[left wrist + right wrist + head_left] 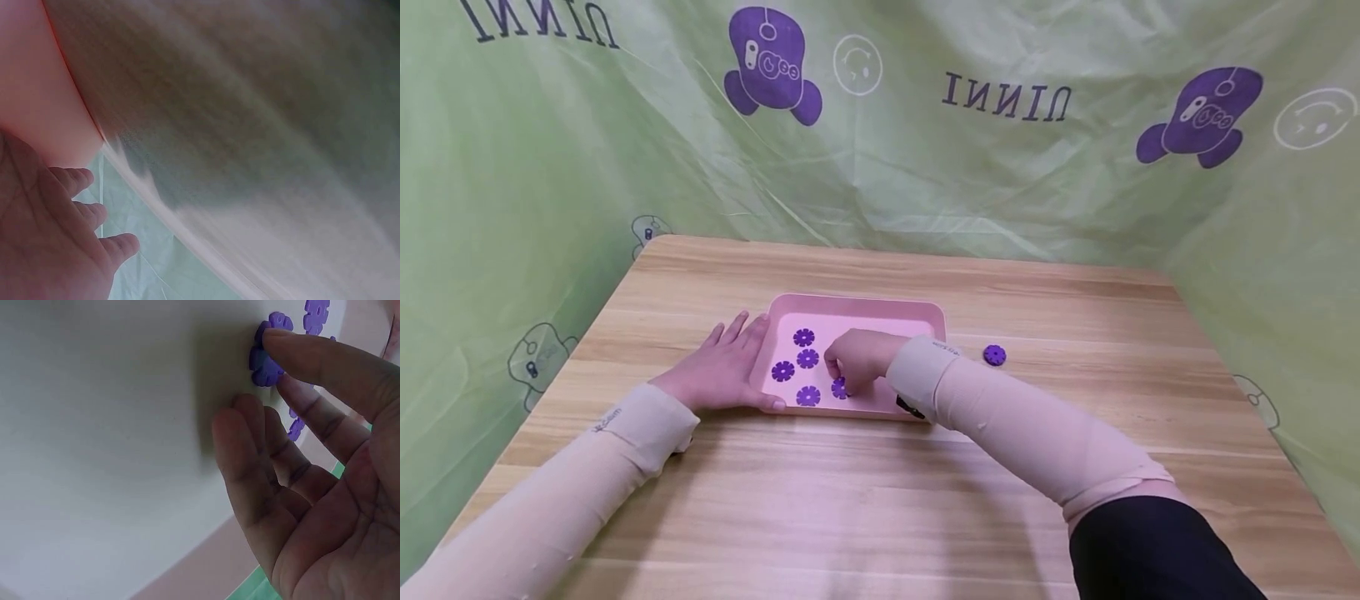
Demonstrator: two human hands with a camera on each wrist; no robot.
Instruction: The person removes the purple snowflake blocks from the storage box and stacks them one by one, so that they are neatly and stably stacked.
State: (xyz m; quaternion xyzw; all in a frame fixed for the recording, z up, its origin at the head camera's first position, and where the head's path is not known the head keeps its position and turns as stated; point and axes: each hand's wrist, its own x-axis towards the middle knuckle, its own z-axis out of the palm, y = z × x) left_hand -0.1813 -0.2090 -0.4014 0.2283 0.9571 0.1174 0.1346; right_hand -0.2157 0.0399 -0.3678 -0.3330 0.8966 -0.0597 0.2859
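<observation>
A pink tray (857,308) holds several purple notched discs, among them one disc (808,396) near its front wall. My left hand (722,367) lies spread against the tray's left end, thumb along the front rim; in the left wrist view the same hand (56,231) shows its fingers extended beside the pink wall. Inside the tray, my right hand (865,358) reaches down at a purple disc. The right wrist view shows the right hand (319,462) pinching a purple disc (265,365) between thumb and index finger, the other fingers bent.
One more purple disc (994,355) lies on the wooden table (820,508) to the right of the tray. A green printed curtain (925,183) stands behind the table and along both sides.
</observation>
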